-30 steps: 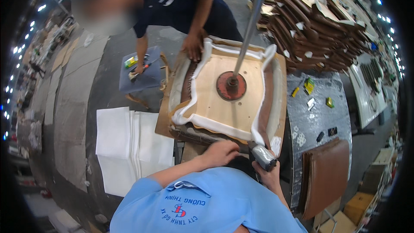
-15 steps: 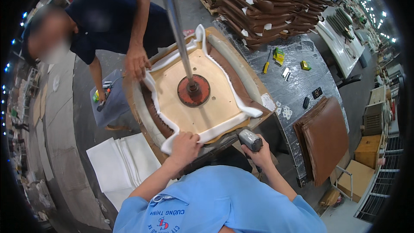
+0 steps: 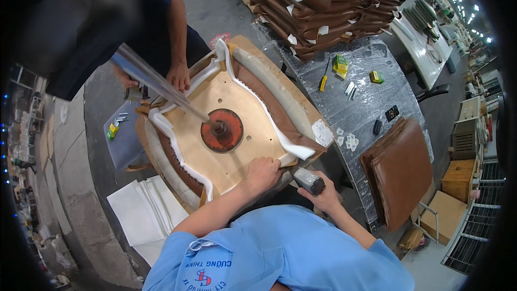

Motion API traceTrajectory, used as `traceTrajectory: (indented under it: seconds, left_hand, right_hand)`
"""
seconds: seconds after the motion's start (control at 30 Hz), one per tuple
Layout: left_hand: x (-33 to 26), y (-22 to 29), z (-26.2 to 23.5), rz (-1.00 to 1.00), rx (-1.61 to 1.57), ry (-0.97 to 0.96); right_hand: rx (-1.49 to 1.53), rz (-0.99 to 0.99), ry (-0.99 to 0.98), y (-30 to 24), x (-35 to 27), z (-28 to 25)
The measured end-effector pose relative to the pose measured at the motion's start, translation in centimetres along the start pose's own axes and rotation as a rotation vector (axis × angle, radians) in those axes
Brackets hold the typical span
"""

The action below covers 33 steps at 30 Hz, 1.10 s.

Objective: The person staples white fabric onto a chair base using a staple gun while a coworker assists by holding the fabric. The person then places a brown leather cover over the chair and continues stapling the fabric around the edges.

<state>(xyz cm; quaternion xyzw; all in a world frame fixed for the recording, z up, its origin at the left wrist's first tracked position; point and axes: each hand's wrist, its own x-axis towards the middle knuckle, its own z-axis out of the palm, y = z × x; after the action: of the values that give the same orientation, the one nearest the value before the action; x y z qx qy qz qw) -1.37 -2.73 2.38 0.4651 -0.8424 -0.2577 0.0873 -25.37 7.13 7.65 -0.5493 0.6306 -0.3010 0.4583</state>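
Observation:
A pale plywood seat panel (image 3: 242,108) lies on a padded work stand, pressed at its middle by a round red clamp pad (image 3: 222,130) on a metal rod. White padding (image 3: 183,156) and a brown leather cover (image 3: 258,91) stick up round its rim. My left hand (image 3: 263,175) is closed on the cover at the panel's near edge, its fingertips partly hidden. In my right hand (image 3: 323,191) is a grey staple gun (image 3: 309,181), its nose close to that edge, just right of my left hand.
A co-worker's hand (image 3: 178,77) rests at the far left rim; the other holds a tool (image 3: 134,92). On the right table (image 3: 371,86) lie a yellow screwdriver (image 3: 324,82), small boxes and staple strips. Leather sheets (image 3: 398,172), a tall leather stack (image 3: 328,11) and white sheets (image 3: 142,213) lie around.
My left hand has slid right along the near edge, close to the staple gun. The co-worker has leaned in and raised the tool toward the panel. The view has shifted slightly.

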Motion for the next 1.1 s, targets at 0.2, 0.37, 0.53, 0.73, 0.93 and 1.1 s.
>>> traceTrajectory:
  seconds: [0.2,0.37,0.53,0.73,0.93,1.1]
  left_hand:
    - [0.7,-0.9,0.6,0.086,-0.066,0.128]
    - [0.5,-1.0,1.0,0.118,-0.155,0.168]
    - [0.2,-0.9,0.9,0.098,-0.192,0.229]
    - [-1.5,-0.5,0.7,-0.026,-0.043,0.145]
    - [-1.8,-1.2,2.0,-0.097,-0.136,0.265]
    - [-1.5,-1.5,2.3,-0.142,-0.213,0.388]
  right_hand:
    - [-0.056,0.022,-0.015,-0.2,1.6,0.5]
    - [-0.183,0.109,-0.032,-0.1,1.7,1.7]
    - [-0.149,0.028,0.027,-0.4,1.9,2.2]
    - [-0.081,0.197,-0.043,-2.7,1.6,2.4]
    - [-0.093,0.378,-0.088,-4.2,2.6,2.3]
    - [-0.114,0.410,-0.165,-5.5,3.5,1.6]
